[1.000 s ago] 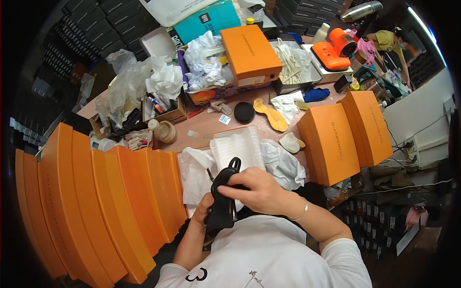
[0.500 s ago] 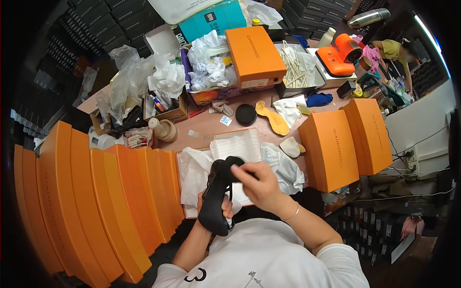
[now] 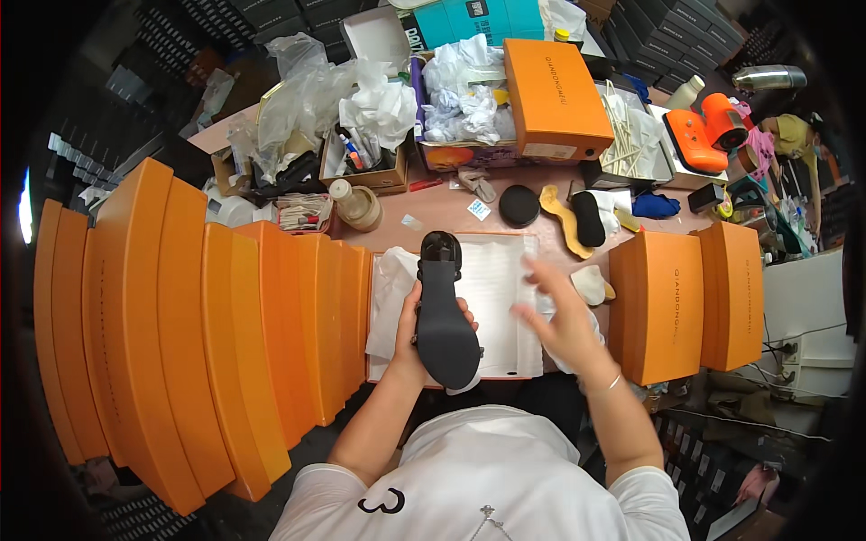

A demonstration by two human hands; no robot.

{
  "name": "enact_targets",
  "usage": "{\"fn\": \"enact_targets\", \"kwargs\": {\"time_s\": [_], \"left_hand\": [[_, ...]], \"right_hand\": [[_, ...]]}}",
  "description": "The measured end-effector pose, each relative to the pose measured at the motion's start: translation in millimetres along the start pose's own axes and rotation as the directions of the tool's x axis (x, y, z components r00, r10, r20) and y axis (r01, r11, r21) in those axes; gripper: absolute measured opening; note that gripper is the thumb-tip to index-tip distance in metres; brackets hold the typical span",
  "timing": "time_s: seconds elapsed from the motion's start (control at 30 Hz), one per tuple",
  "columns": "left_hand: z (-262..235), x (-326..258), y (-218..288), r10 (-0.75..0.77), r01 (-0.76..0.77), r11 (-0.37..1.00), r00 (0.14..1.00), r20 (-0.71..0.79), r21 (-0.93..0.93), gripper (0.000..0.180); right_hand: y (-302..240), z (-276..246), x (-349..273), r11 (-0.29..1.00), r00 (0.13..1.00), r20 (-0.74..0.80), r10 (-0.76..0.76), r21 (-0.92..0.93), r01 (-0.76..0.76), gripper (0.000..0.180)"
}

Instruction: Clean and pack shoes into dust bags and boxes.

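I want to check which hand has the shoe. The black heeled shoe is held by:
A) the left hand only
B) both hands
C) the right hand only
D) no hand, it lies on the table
A: the left hand grips the black heeled shoe, while the right hand is open and apart from it.

shoe (image 3: 444,316) over open box (image 3: 505,307), stacked boxes (image 3: 225,325) left, 2 boxes (image 3: 686,302) right.

Orange boxes (image 3: 216,334) stand in a row at nine o'clock; two more orange boxes (image 3: 686,302) at three; one orange box (image 3: 555,86) and a teal box (image 3: 474,18) at twelve.
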State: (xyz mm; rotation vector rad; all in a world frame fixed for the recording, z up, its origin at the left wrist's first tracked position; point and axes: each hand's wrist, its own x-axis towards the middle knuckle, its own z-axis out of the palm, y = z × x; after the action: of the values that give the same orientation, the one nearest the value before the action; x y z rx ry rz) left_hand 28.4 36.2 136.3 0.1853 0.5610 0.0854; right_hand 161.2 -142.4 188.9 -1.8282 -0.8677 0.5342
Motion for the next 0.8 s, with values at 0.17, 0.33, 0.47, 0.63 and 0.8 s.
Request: {"fn": "enact_targets", "kwargs": {"time_s": [0.17,0.33,0.47,0.63,0.8], "left_hand": [[9.7,5.5,-14.1,0.221,-0.214,0.881,0.975,0.034,0.422,0.053],[10.3,-19.7,-6.2,0.257,-0.383,0.590,0.924,0.283,0.711,0.056],[0.5,-20.7,-19.7,0.257,-0.379,0.767,0.921,0.295,0.518,0.050],[-32.7,-12.9,-16.2,0.084,-0.127,0.938,0.986,0.144,0.323,0.043],[-71.5,-7.6,3.3,0.142,-0.219,0.835,0.972,0.188,0.504,0.028]], "right_hand": [[-28.7,59.5,-34.2,0.998,0.996,0.083,-0.044,-0.036,0.047,0.097],[5.2,70.4,-42.6,0.393,0.949,0.084,0.305,0.896,-0.206,0.090],[-3.8,83.4,-57.8,0.081,0.896,0.305,0.322,0.934,-0.347,0.084],[19.5,75.8,-71.9,0.813,0.937,0.218,0.274,0.468,-0.347,0.063],[77.6,0.6,-77.3,0.885,0.936,-0.322,0.145,-0.380,-0.268,0.054]]}}
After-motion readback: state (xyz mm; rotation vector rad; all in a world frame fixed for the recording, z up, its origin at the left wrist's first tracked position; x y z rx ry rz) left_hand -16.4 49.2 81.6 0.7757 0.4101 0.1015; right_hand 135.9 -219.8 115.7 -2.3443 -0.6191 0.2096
